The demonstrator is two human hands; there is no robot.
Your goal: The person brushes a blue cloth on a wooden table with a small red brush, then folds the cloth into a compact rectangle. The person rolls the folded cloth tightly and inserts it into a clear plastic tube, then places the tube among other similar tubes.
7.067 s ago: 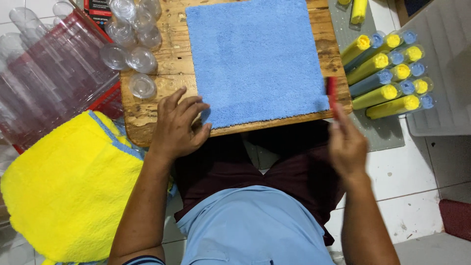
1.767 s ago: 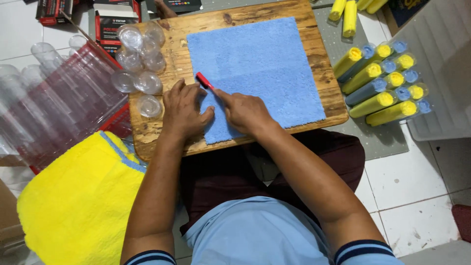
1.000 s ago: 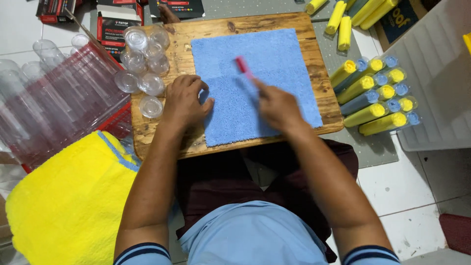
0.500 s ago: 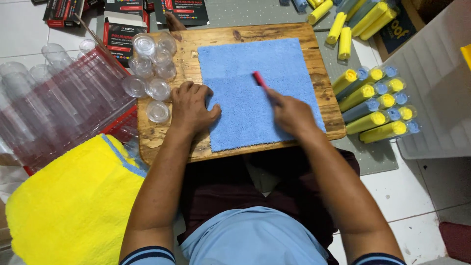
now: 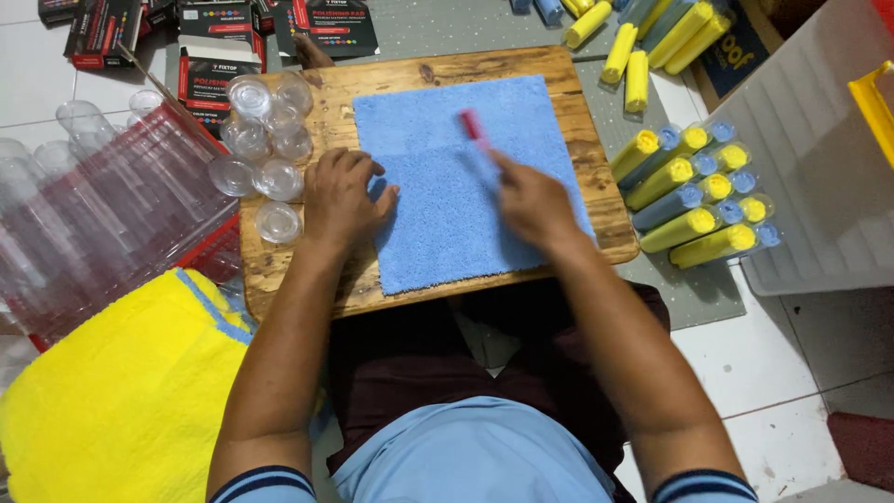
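Observation:
A square blue cloth [image 5: 438, 224] lies flat on a small wooden board [image 5: 438, 74] over my lap. My left hand [image 5: 340, 196] presses palm-down on the cloth's left edge and the board beside it. My right hand [image 5: 531, 200] rests on the cloth's right half, fingers closed on a thin red tool [image 5: 473, 128] whose tip points away from me across the cloth; the motion blurs it.
Clear plastic cups [image 5: 265, 140] cluster on the board's left end. A red crate of clear tubes [image 5: 102, 214] and a yellow towel [image 5: 112, 401] lie at left. Rolled yellow and blue cloths in tubes [image 5: 698, 191] sit at right beside a white bin [image 5: 819, 158]. Printed boxes [image 5: 214, 37] lie beyond.
My right hand has swept the red tool from the cloth's left side, near my left hand, toward its upper middle. My left hand has stayed pressed on the left edge.

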